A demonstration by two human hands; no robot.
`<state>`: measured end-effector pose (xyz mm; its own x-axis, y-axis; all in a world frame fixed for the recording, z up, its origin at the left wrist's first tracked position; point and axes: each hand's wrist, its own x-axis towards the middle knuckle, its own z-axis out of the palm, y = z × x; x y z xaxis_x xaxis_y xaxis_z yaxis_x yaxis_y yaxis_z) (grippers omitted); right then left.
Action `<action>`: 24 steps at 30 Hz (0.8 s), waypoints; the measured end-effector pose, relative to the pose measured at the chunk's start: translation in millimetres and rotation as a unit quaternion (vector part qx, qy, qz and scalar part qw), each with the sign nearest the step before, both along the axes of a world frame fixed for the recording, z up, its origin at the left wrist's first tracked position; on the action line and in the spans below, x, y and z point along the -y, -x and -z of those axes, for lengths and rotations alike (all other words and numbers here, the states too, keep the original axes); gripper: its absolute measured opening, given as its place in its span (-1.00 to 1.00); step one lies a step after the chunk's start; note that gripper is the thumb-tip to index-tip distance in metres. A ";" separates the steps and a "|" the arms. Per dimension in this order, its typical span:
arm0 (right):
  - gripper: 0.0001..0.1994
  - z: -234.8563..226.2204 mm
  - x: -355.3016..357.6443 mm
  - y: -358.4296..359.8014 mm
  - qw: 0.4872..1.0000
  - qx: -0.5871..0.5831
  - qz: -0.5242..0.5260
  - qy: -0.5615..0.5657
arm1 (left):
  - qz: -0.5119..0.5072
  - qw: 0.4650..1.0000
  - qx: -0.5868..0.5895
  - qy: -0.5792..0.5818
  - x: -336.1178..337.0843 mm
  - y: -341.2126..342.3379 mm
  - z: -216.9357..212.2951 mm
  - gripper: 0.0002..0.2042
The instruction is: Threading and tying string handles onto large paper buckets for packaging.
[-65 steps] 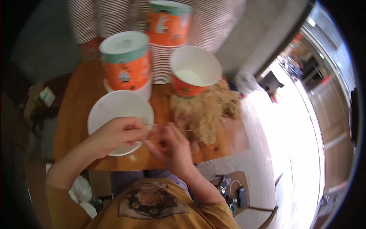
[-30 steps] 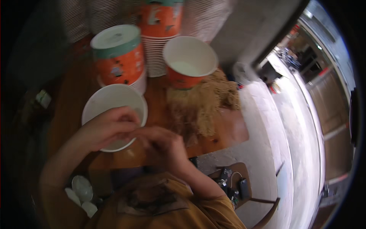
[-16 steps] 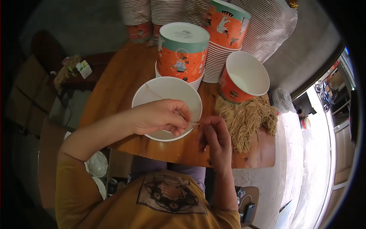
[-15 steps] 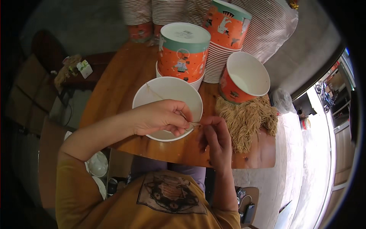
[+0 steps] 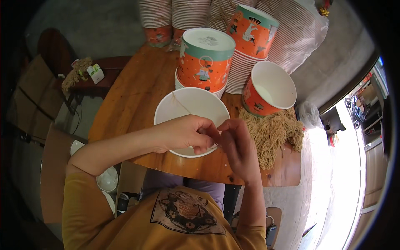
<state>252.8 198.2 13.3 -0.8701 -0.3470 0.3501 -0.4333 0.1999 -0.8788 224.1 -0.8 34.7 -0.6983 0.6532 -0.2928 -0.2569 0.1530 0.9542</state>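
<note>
A white-lined paper bucket (image 5: pixel 212 104) stands mouth-up at the front of the wooden table. From its far rim a thin tan string (image 5: pixel 182 103) runs across the inside toward my left hand (image 5: pixel 187 133). That hand is over the bucket, fingers curled and pinching the string. My right hand (image 5: pixel 241 152) meets it at the bucket's near right rim, its thumb and forefinger pinched on the string's end. The fingers mostly hide the string there. Right of the bucket, a bundle of tan strings (image 5: pixel 273 139) hangs over the table edge.
Behind stands an upside-down orange and green bucket (image 5: pixel 204 64) on a stack. Another open bucket (image 5: pixel 273 85) tilts on the string bundle. Tall bucket stacks (image 5: pixel 191 12) and a plastic-wrapped stack (image 5: pixel 298 33) line the back. A bench (image 5: pixel 114 66) at left holds more string.
My two hands have come closer together, fingertips now nearly touching. The short span of string that showed between them is now hidden. The whole view has shifted slightly.
</note>
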 end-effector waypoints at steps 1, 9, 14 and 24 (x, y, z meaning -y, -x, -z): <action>-0.87 -0.4 0.4 1.1 1.000 0.002 0.002 0.006 | -0.001 1.000 -0.001 0.000 0.3 0.0 0.5 -0.80; -0.88 -5.2 0.8 4.5 0.995 0.074 -0.046 0.058 | 0.025 0.999 0.024 -0.030 -3.1 1.1 3.1 -0.87; -0.89 -15.4 -0.1 5.6 0.979 0.165 -0.044 0.109 | 0.020 0.999 0.038 -0.024 -3.6 1.6 5.2 -0.89; -0.81 13.4 -12.0 -21.0 0.992 -0.078 0.090 -0.051 | 0.017 0.995 0.079 -0.061 -2.5 6.5 10.6 -0.85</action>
<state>273.8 210.2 -0.1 -0.8590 -0.2308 0.4569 -0.5118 0.3706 -0.7750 217.6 1.6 24.1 -0.6267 0.7131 -0.3141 -0.4010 0.0505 0.9147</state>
